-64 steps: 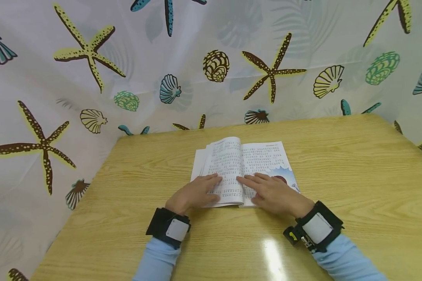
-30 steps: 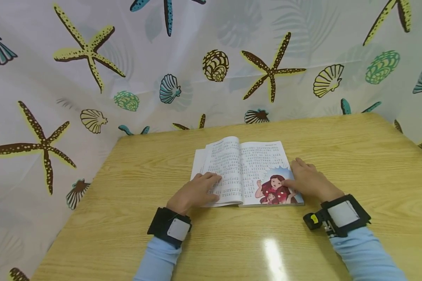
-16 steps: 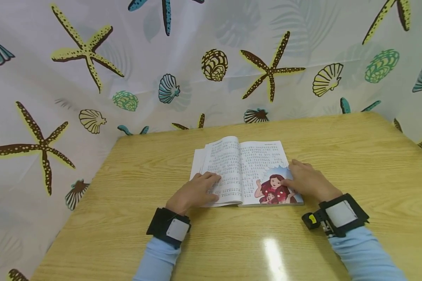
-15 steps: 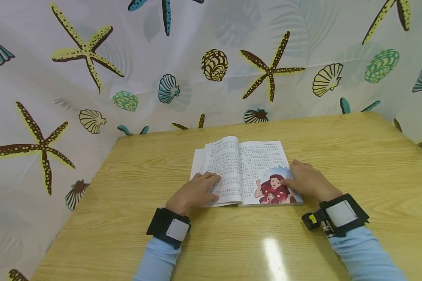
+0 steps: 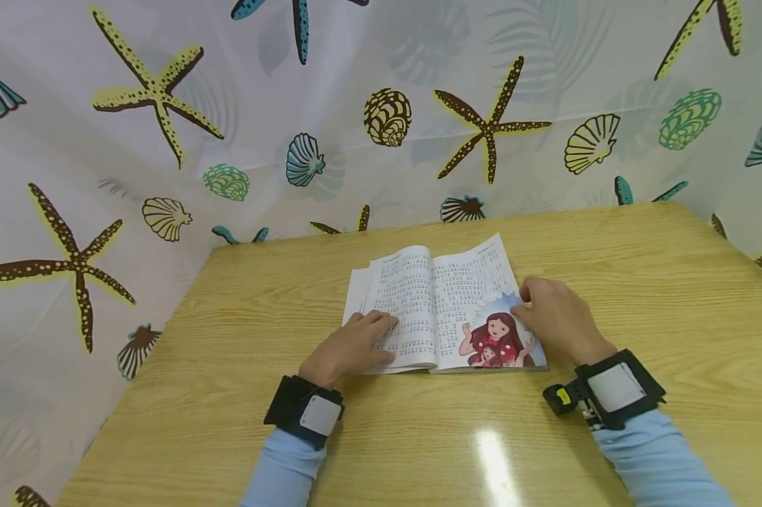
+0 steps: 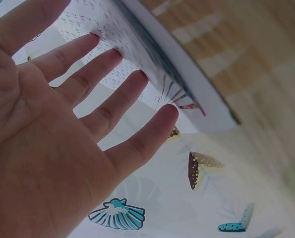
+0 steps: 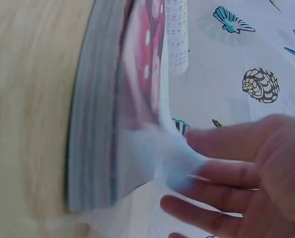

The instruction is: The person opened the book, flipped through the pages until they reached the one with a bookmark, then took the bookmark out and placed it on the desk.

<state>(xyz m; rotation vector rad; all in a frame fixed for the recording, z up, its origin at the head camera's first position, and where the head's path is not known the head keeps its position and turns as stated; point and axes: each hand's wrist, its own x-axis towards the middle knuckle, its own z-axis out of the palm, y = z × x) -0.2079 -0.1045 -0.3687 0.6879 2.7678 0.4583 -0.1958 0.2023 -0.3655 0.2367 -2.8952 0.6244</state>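
Observation:
An open book point(image 5: 409, 289) lies on the wooden table, with lines of small print on both sides. My left hand point(image 5: 349, 345) rests with extended fingers on the left-hand pages. In the left wrist view, the fingertips of that left hand point(image 6: 63, 134) touch the printed paper. At the book's right edge, my right hand point(image 5: 560, 317) pinches a page point(image 5: 460, 289) between thumb and fingers. That page carries a drawing of a long-haired figure in red, and its far corner curves up. The right wrist view shows the page point(image 7: 152, 144) bent away from the thick stack beneath.
The wooden table point(image 5: 641, 303) extends around the book on every side. Behind it hangs a white cloth point(image 5: 355, 63) printed with starfish and shells. A bright light reflection point(image 5: 495, 465) shows on the table's near part.
My right hand has moved from the middle of the book to its right edge. It now pinches the right page, whose far corner has lifted. The left hand stays in place.

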